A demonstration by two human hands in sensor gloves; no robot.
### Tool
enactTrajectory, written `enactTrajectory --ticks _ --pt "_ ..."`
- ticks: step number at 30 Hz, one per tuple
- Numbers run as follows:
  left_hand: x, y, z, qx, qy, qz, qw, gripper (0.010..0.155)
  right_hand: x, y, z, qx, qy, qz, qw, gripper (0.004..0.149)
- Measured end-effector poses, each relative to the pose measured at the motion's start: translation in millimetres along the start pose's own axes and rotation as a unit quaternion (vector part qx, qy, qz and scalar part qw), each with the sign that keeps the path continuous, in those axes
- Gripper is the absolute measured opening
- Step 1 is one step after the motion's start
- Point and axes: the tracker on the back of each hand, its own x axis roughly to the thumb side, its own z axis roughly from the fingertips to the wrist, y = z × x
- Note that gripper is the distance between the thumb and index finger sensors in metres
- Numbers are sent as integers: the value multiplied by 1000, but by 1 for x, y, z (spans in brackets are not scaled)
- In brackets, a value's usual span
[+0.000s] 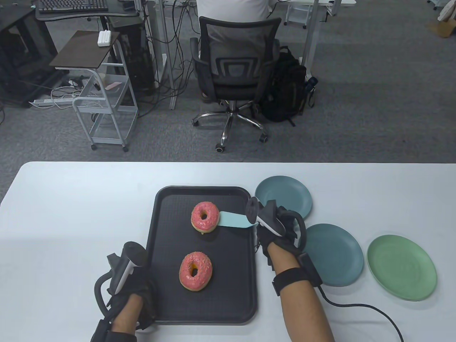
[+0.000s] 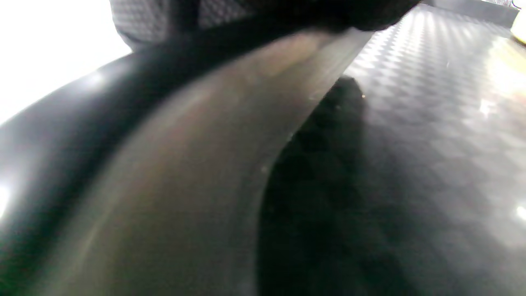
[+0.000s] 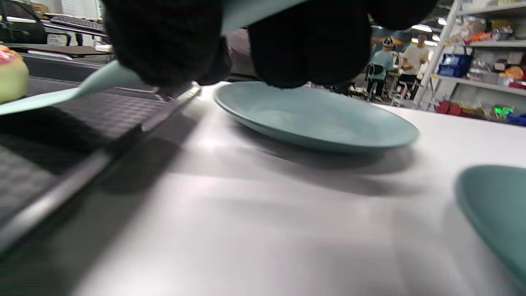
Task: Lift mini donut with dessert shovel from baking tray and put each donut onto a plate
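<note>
In the table view, the dessert shovel (image 1: 233, 219) is gripped by the right hand (image 1: 276, 228), its blade under the far donut (image 1: 205, 216) on the baking tray (image 1: 167, 213). The left hand (image 1: 130, 285) is laid at the tray's left rim; its finger posture cannot be told. Only the right wrist view shows distant people beyond the blue plate (image 3: 312, 117).

The white table (image 1: 71, 221) fills the lower half of the frame. On it, at lower centre, lies a black baking tray (image 1: 164, 249); right of the tray lie 3 plates: a teal plate (image 1: 288, 192), a darker teal plate (image 1: 338, 256), and a green plate (image 1: 402, 267) at far right.
</note>
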Motion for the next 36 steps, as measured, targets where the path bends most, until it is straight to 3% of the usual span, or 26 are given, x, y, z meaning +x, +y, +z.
enactTrajectory --ticks 11,21,36 --pt "1 -1 0 -2 0 -3 1000 56 68 -1 -10 -4 -50 -13 999 55" --pt "2 -1 1 -2 1 -9 1000 56 88 7 -18 24 -69 -64 995 55" --pt "4 -3 1 -4 2 -16 1000 56 120 18 -6 8 -86 -91 992 55"
